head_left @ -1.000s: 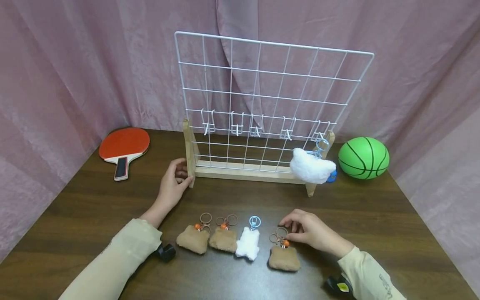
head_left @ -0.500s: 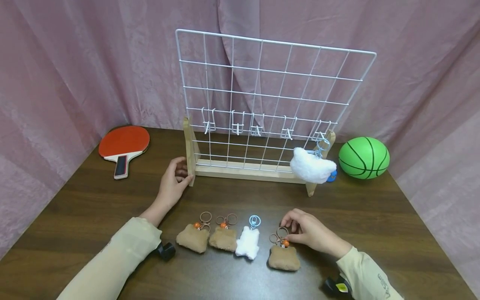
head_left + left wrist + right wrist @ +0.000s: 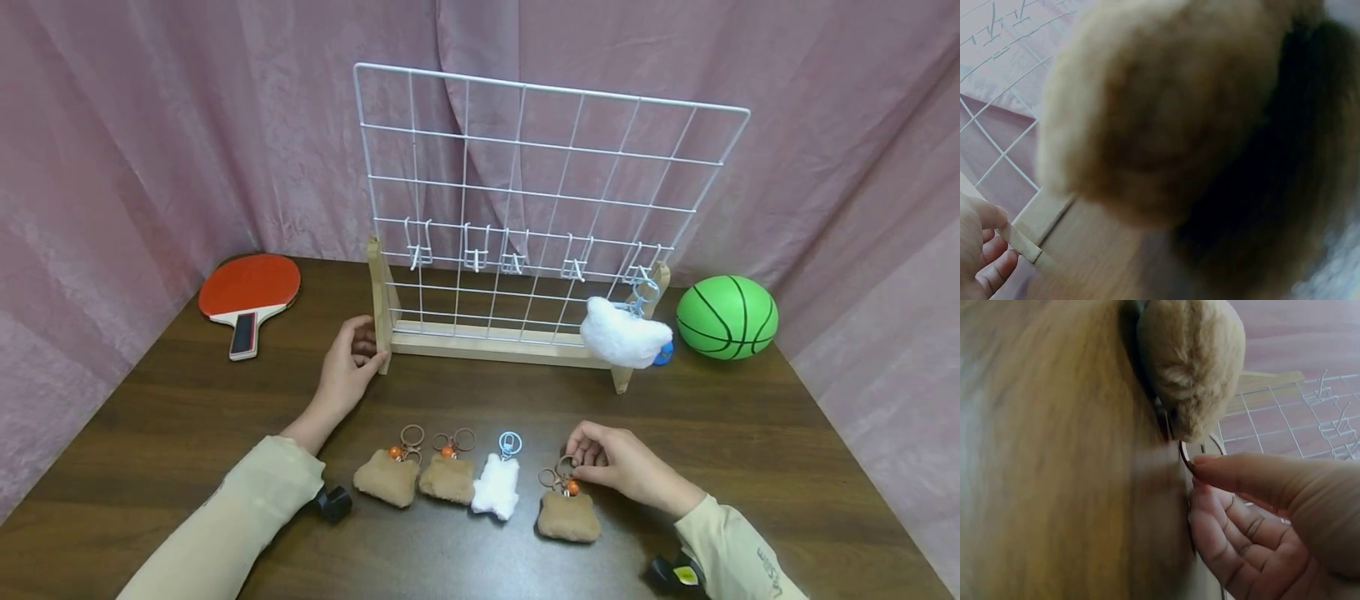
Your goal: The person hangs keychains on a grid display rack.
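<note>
My left hand [image 3: 347, 362] grips the left wooden leg [image 3: 380, 292] of a white wire grid rack [image 3: 517, 140], thumb in front and fingers behind. In the left wrist view those fingers [image 3: 997, 265] lie against the leg's foot [image 3: 1024, 245]. My right hand [image 3: 622, 468] pinches the metal ring of a brown plush keychain [image 3: 567, 517] between thumb and forefinger. Its plush [image 3: 1191, 362] lies on the table. To its left lie a white plush keychain [image 3: 496, 487] and two brown plush keychains, one in the middle [image 3: 447, 478] and one farther left [image 3: 386, 477].
Several white hooks [image 3: 476, 258] line the grid. A white plush keychain [image 3: 624, 333] with a blue part hangs from the rightmost one. A red table tennis paddle [image 3: 251, 287] lies at the back left, a green ball [image 3: 727, 317] at the back right. Pink curtains [image 3: 187, 125] surround the table.
My right thumb and forefinger have come together on the ring, and the hand has shifted slightly right. The left hand stays on the rack's leg.
</note>
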`<state>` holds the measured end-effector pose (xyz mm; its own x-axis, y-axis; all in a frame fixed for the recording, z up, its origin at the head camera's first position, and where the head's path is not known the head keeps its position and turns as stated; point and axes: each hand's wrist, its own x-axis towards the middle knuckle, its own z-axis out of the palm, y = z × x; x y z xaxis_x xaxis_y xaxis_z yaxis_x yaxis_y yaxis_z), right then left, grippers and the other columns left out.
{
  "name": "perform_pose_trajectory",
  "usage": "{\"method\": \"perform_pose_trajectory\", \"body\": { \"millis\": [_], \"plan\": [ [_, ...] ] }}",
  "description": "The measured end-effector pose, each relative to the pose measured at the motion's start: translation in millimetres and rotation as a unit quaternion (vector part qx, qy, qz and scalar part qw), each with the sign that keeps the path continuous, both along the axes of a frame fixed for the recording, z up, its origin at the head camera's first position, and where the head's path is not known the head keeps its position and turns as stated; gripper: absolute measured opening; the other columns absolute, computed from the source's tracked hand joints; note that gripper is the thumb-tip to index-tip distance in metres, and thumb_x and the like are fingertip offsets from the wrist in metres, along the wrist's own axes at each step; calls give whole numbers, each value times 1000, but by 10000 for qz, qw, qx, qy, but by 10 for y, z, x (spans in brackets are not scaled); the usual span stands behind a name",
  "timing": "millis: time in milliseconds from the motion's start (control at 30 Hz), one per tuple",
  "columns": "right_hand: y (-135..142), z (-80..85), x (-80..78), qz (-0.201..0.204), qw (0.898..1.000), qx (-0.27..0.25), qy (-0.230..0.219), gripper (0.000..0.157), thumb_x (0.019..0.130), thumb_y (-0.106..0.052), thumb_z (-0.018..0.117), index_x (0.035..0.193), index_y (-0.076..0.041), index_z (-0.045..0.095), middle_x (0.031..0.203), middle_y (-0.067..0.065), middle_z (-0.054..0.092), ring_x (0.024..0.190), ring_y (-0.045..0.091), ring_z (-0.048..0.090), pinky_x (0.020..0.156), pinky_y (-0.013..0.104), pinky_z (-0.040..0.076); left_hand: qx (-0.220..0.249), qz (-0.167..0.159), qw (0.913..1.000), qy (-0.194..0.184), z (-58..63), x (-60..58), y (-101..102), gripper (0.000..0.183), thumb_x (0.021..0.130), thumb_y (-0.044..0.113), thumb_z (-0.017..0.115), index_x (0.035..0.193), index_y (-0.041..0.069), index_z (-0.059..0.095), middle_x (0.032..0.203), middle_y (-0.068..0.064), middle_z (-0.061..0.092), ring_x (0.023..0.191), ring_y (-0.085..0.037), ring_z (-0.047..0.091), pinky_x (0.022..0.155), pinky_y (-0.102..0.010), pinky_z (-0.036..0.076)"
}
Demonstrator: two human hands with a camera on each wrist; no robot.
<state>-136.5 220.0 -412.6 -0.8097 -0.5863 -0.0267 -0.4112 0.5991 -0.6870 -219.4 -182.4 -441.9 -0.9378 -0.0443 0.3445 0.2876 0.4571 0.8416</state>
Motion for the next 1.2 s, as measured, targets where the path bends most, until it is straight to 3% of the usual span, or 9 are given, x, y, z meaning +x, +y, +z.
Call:
{"method": "perform_pose_trajectory", "body": {
  "millis": [300, 700, 1200],
  "plan": [
    [14, 31, -6, -14, 9998, -199, -77, 5, 91, -13, 65, 91, -9, 63, 81, -2, 66, 73, 0, 59, 65, 21, 53, 97, -33, 9999, -136, 11, -10, 1, 54, 87, -2, 66, 135, -2, 40, 114, -24, 57, 99, -34, 58, 69, -9, 43],
    [12, 225, 9, 48, 9986, -482, -202, 4, 91, -12, 65, 93, -9, 63, 81, 2, 67, 70, 6, 62, 64, 23, 54, 18, 9, 9999, -111, 21, 3, 9, 55, 87, 0, 66, 136, -2, 40, 114, -25, 57, 99, -33, 58, 70, -9, 44],
    [86, 492, 13, 121, 9984, -459, 292, 2, 92, -12, 65, 92, -12, 63, 83, 3, 68, 72, 2, 61, 66, 23, 54, -71, 17, 10000, 58, -7, -4, -2, 56, 85, -3, 68, 134, -1, 40, 111, -23, 58, 92, -20, 57, 67, -9, 44]
  ]
}}
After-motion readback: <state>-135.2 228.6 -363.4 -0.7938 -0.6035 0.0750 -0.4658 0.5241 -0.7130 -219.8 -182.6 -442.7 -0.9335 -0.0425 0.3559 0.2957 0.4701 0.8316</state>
